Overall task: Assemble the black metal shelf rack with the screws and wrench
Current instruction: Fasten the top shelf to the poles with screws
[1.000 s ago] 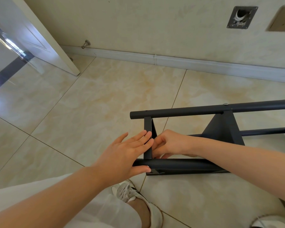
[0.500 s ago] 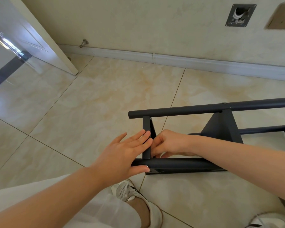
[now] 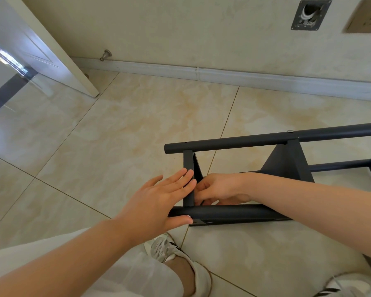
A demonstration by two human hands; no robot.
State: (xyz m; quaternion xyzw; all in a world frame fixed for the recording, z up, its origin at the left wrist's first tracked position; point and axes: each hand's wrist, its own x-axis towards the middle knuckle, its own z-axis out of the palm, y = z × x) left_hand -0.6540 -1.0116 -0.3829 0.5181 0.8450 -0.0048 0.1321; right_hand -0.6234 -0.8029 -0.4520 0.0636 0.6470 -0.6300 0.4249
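— Glossy cream floor tiles [image 3: 116, 146], that's where it was all going on. Nearest me was the person's shoe [image 3: 165, 247], and just past it the black rack [image 3: 255, 214] lay on its side on the floor.

— And the hands?

— The left hand [image 3: 159, 202] was flat, fingers straight against the short crosspiece [image 3: 188, 166], thumb laid along the near tube [image 3: 223, 212]. It was steadying things, I'd say. The right hand [image 3: 221, 189] was tucked behind that crosspiece, fingers curled down at the corner where it met the near tube. Whether it pinched a screw or only the metal, I couldn't tell.

— How far along was it?

— Partway, by my reckoning. Further back, the far tube [image 3: 244, 141] already met the crosspiece's other end. A screw head [image 3: 290, 131] sat on top of that tube above a wider bracket [image 3: 287, 163], so that joint looked fastened. A thinner rail [image 3: 341, 165] ran off to the right, out of sight, so how much of the frame was together I couldn't say.

— What was left, then?

— The near corner under the hands, seemingly, then whatever lay beyond view. Nothing to tighten with showed anywhere. Behind it all ran the skirting board [image 3: 244, 76], with a doorstop [image 3: 106, 55] beside the open door [image 3: 41, 50].
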